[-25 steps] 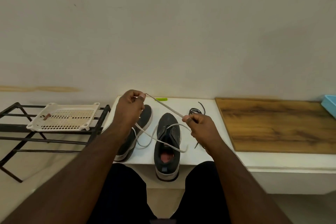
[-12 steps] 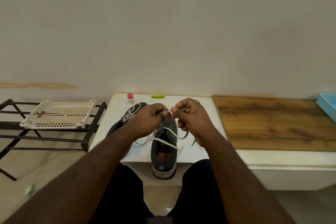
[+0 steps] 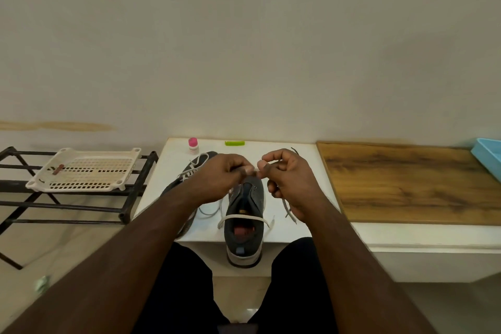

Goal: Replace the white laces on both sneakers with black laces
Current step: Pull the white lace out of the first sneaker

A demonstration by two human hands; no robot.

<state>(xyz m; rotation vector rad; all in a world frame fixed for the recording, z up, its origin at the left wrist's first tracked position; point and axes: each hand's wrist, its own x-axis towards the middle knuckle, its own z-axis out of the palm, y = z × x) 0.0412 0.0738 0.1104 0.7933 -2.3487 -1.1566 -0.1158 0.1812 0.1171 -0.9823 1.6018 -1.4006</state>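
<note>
A dark grey sneaker (image 3: 245, 214) stands on the white table (image 3: 303, 168), heel toward me and over the front edge. A loose white lace (image 3: 244, 217) lies across its opening. My left hand (image 3: 221, 175) and my right hand (image 3: 286, 176) meet above its toe, each pinching a part of the white lace between thumb and fingers. A second dark sneaker (image 3: 193, 168) with white laces lies to the left, mostly hidden by my left arm. A black lace (image 3: 288, 210) lies right of the sneaker, partly under my right hand.
A small pink-capped bottle (image 3: 193, 145) and a green object (image 3: 234, 143) stand at the table's back edge. A wooden board (image 3: 406, 184) lies to the right, a blue tray (image 3: 488, 153) beyond it. Left stands a black rack (image 3: 81, 202) with a white perforated tray (image 3: 84, 169).
My hands came together from a wide spread with the lace stretched taut to a close pinch above the toe. The lace now hangs slack over the sneaker's opening.
</note>
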